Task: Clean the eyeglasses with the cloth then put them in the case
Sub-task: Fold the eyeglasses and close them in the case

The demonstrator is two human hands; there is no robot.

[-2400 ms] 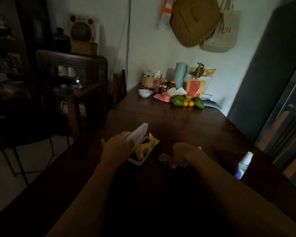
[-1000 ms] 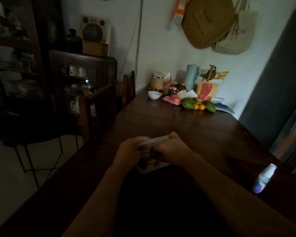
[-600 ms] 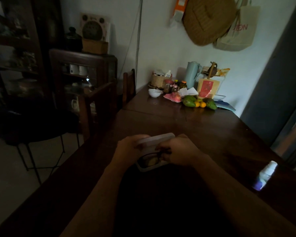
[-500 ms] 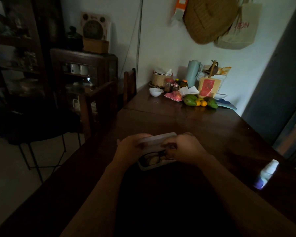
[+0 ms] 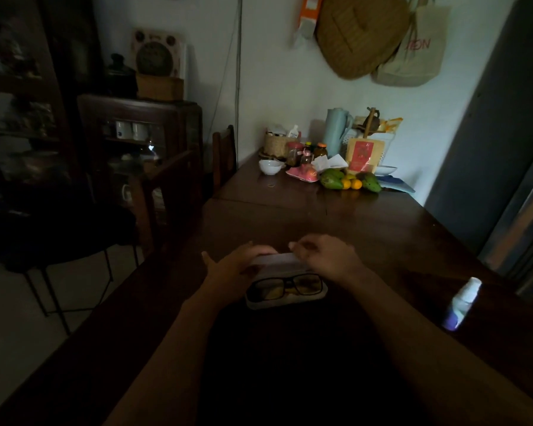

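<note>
A pale eyeglass case (image 5: 286, 301) lies open on the dark wooden table (image 5: 366, 229). Black-framed eyeglasses (image 5: 285, 285) lie inside it, lenses up. A yellow cloth (image 5: 274, 292) shows through the lenses beneath them. The case lid (image 5: 279, 259) stands partly raised behind the glasses. My left hand (image 5: 233, 267) grips the lid's left end, thumb spread out. My right hand (image 5: 325, 256) curls its fingers over the lid's right top edge.
A white and purple spray bottle (image 5: 462, 302) lies on the table to the right. Fruit (image 5: 348, 181), jars, a white bowl (image 5: 270, 166) and a jug crowd the far end by the wall. Wooden chairs (image 5: 173, 192) stand along the left side.
My right hand has let go of the eyeglasses inside the case and moved up to the lid's right edge. The cloth now lies under the glasses. My left hand stays on the lid.
</note>
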